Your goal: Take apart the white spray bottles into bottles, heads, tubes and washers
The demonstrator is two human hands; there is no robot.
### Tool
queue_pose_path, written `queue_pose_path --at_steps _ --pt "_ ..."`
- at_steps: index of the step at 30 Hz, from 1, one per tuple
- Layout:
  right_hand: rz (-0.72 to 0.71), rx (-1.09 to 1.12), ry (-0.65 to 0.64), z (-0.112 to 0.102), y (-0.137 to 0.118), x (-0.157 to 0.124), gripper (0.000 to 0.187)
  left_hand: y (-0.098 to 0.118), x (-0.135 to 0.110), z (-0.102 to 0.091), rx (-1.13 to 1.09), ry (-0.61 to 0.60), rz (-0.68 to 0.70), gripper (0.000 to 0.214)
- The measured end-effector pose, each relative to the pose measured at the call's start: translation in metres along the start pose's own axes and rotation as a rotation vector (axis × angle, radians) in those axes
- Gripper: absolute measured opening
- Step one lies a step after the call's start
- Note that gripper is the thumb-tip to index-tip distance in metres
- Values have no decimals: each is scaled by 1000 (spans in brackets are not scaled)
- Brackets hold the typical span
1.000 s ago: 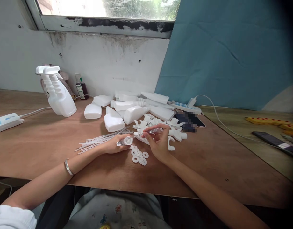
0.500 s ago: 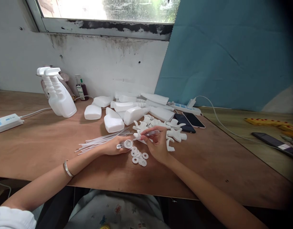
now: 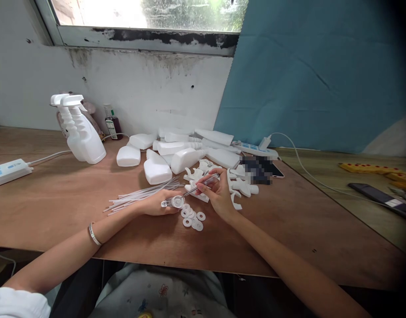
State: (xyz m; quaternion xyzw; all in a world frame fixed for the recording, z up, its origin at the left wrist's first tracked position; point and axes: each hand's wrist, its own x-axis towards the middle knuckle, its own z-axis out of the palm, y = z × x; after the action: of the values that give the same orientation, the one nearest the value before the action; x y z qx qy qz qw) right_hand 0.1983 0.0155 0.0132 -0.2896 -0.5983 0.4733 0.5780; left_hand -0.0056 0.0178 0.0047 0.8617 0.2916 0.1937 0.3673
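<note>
My left hand (image 3: pixel 158 203) is closed around a white spray head (image 3: pixel 177 202), its round open underside turned up towards me. Between the thumb and fingers of my right hand (image 3: pixel 219 201) is a thin clear dip tube (image 3: pixel 208 180), slanting down left. Its lower end is close to the spray head; whether it touches cannot be made out. Flat white washers (image 3: pixel 191 217) lie in a small heap just below both hands. Behind my right hand are several more white spray heads (image 3: pixel 244 187), partly hidden by it. Loose dip tubes (image 3: pixel 133 196) lie in a bundle beyond my left forearm.
White bottles (image 3: pixel 158 170) lie piled towards the wall. Two upright spray bottles (image 3: pixel 87 137) stand at the back left near a dark-liquid bottle (image 3: pixel 113 123). Power strips (image 3: pixel 11 170) sit at both sides. Phones (image 3: pixel 276 168) lie right of the pile, another phone (image 3: pixel 381 198) farther right.
My right hand has shifted slightly up and left, with the dip tube tilted more steeply. My left hand and the spray head stay almost where they were.
</note>
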Motion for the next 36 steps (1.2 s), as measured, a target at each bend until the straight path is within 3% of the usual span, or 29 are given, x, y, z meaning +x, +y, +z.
queue_pose_path --at_steps 8,25,30,36 --pt "164 52 14 -3 4 3 45 7 2 -3 43 -46 76 11" --pt "135 4 -16 0 4 0 43 4 2 4 37 39 79 9" --pt "128 -3 -27 0 3 -1 41 0 1 8 262 136 76 15" --pt "103 -38 -46 -1 3 -2 40 2 -3 7 718 190 -82 41"
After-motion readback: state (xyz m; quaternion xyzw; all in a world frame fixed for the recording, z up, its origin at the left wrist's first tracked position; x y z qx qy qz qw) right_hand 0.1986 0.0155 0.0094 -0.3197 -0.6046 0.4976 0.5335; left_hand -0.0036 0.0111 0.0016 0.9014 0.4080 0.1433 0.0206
